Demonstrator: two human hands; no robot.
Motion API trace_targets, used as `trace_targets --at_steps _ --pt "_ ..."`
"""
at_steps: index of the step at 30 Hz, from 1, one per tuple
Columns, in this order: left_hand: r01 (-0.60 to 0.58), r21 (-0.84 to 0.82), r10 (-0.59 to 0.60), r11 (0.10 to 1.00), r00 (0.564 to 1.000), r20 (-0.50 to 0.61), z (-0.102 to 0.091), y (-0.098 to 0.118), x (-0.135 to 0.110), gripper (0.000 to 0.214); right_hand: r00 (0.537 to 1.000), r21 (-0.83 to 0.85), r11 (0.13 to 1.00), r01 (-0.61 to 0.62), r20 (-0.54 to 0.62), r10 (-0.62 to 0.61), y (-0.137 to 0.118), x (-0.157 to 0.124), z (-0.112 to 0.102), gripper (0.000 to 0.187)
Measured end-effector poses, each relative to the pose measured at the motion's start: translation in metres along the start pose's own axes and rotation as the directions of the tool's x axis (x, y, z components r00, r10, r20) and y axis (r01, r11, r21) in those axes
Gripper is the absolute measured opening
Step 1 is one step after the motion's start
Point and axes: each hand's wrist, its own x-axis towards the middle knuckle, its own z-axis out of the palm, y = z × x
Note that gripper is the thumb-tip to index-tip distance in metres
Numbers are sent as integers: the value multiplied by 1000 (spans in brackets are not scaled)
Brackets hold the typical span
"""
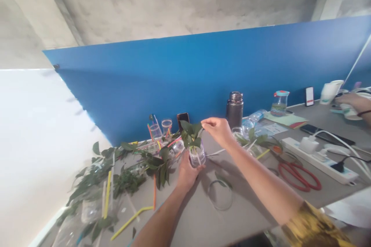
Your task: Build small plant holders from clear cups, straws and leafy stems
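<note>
A clear plastic cup stands on the grey table with a sprig of dark green leaves upright in it. My left hand is wrapped round the cup's lower left side, the thumb across its front. Thumb and fingers of my right hand are pinched together at the edge of a leaf on the sprig's right. In front of the cup lies a clear ring-shaped rim with a loose leaf by it.
Cut branches and coloured straws cover the left side. A dark thermos and a phone stand by the blue partition. Red-handled scissors and a power strip lie right. Another person's hand is far right.
</note>
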Motion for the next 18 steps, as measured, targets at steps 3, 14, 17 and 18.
trace_targets --at_steps 3,14,17,18 --pt "-3 34 4 999 1000 -23 2 0 0 70 992 -98 991 94 -71 -101 9 -16 -6 25" --pt "71 60 -69 996 997 -38 2 7 -3 62 945 -394 902 179 -185 -269 34 -63 -25 28" --pt "66 59 -64 996 997 -36 1 8 -3 62 971 -418 901 116 -142 -191 39 -64 -26 27" --pt "67 58 -66 996 997 -30 1 9 -3 62 973 -427 897 113 -133 -186 39 -63 -26 27"
